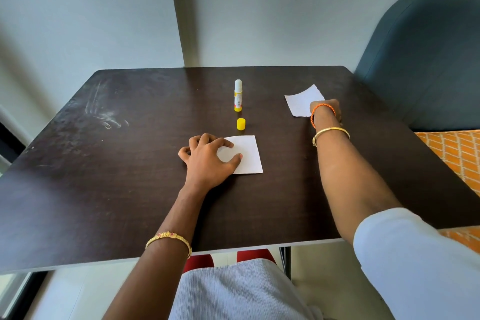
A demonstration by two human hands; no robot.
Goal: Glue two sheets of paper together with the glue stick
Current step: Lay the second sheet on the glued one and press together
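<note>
Meanwhile, at a dark table (pixel 130 163), a person's left hand (pixel 207 161) presses one paper sheet (pixel 248 153) flat, fingers (pixel 200 140) spread and bent. The right hand (pixel 326 109) reaches a second sheet (pixel 301 101) far right; its grip cannot be made out. Between them stands the uncapped glue stick (pixel 238 96), its yellow cap (pixel 241 123) just before it.

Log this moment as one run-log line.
left hand: presses near sheet | right hand: on far sheet | glue stick: upright, uncapped | cap: on table
</note>
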